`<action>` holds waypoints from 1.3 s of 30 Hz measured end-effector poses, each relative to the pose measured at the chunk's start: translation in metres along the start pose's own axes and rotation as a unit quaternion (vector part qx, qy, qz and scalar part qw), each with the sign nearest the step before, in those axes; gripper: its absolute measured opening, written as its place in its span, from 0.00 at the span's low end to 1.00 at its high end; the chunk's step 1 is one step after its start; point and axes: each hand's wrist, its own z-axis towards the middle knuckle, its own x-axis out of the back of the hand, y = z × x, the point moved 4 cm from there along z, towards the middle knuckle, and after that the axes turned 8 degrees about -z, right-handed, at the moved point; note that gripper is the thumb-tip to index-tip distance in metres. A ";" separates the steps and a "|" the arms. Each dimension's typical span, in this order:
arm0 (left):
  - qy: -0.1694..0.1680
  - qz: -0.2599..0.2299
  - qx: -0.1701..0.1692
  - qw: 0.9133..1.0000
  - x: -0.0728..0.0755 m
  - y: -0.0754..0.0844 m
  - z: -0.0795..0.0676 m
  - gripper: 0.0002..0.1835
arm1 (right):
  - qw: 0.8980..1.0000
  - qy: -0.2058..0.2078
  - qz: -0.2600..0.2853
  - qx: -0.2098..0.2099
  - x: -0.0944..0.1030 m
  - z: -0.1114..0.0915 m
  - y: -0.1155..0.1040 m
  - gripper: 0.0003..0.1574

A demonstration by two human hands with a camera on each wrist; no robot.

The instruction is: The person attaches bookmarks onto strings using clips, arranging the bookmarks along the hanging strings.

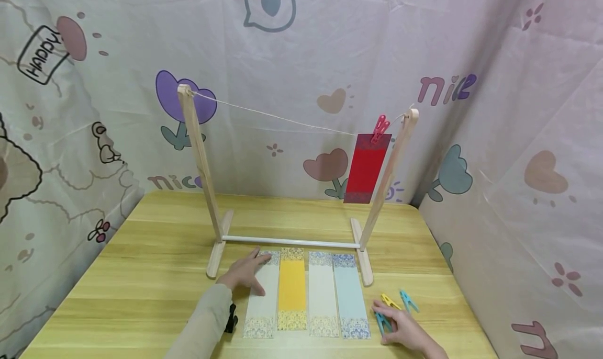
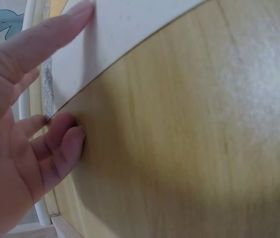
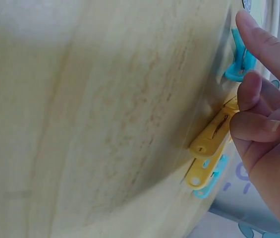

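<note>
Four-sided paper strips lie side by side on the table: a white strip (image 1: 261, 309), a yellow strip (image 1: 292, 285), a cream strip (image 1: 323, 296) and a pale blue strip (image 1: 350, 293). Over the white strip's upper left edge, my left hand (image 1: 245, 272) is spread, its thumb (image 2: 40, 42) on or just over the paper in the left wrist view. My right hand (image 1: 400, 327) reaches around a blue clothespin (image 1: 382, 322), with thumb and fingers apart on either side of it. Beside that hand lie a yellow clothespin (image 3: 214, 134) and another blue clothespin (image 1: 409, 300).
Behind the strips stands a wooden frame (image 1: 200, 155) with a string (image 1: 278, 117) between its posts and a white bar (image 1: 289, 241) low down. A red strip (image 1: 366, 173) hangs near the right post from a pink clothespin (image 1: 379, 128). Patterned cloth surrounds the table.
</note>
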 end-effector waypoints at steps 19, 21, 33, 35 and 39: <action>0.009 0.015 -0.016 1.000 0.002 0.001 0.000 0.52 | 0.996 0.052 -0.067 -0.038 0.000 0.003 0.002 0.39; 0.009 0.024 -0.016 1.000 0.002 0.002 0.000 0.52 | 0.995 0.055 -0.069 -0.041 0.000 0.003 0.001 0.38; 0.014 0.025 -0.022 0.999 0.005 0.003 0.002 0.51 | 0.994 0.074 -0.076 -0.031 0.000 0.004 -0.005 0.37; 0.016 0.020 -0.022 0.999 0.006 0.003 0.002 0.50 | 0.994 0.074 -0.076 -0.036 0.000 0.004 -0.005 0.37; 0.020 0.020 -0.017 0.999 0.006 0.002 0.004 0.50 | 0.993 0.074 -0.085 -0.046 0.000 0.005 -0.003 0.38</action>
